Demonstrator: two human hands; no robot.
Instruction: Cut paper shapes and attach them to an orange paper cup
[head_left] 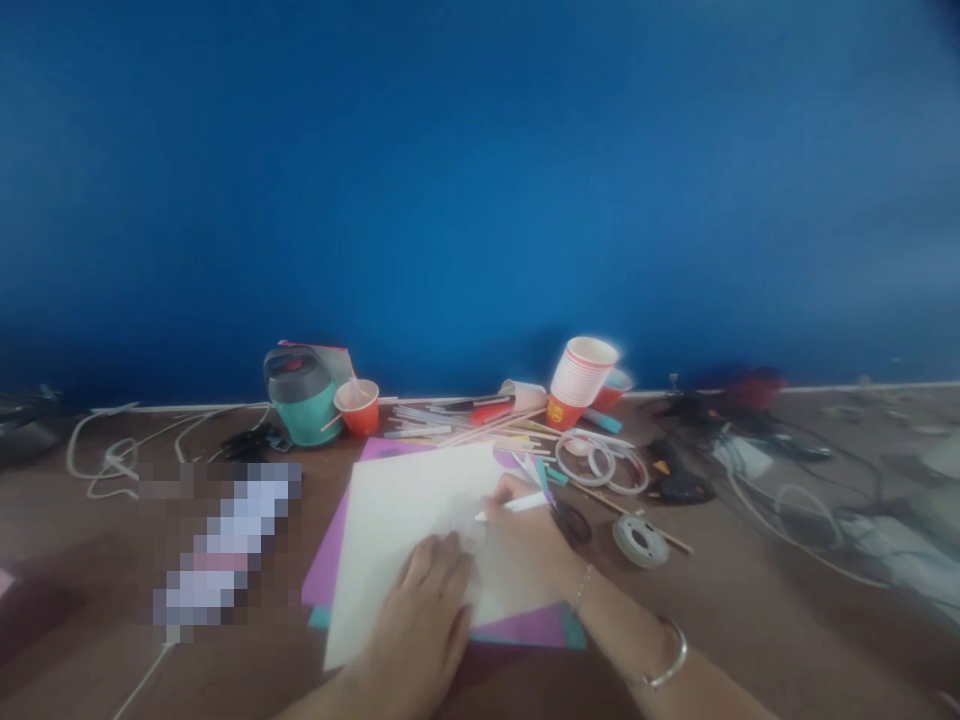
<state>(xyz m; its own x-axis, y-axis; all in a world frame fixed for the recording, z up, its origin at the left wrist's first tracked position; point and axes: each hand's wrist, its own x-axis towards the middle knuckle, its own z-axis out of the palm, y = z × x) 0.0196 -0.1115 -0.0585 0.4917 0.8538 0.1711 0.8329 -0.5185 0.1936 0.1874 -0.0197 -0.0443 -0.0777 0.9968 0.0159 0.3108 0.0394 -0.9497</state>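
My right hand (pixel 529 545) is closed around a white pen (pixel 523 504), its tip pointing left at the white sheet of paper (pixel 405 500). Whether the tip touches the sheet I cannot tell. Fingers stretched out, my left hand (pixel 426 620) lies flat on the lower part of the same sheet. Beneath it stick out the edges of a purple sheet (pixel 327 560) and a teal sheet (pixel 319 618). Dark-handled scissors (pixel 571 522) lie just right of my right hand.
A stack of paper cups (pixel 581 380), an orange cup (pixel 358 408) and a teal lidded container (pixel 306 412) stand behind the paper. Thin sticks and pens lie between them. On the right are a tape roll (pixel 640 541), a black glue gun (pixel 679 480) and cables.
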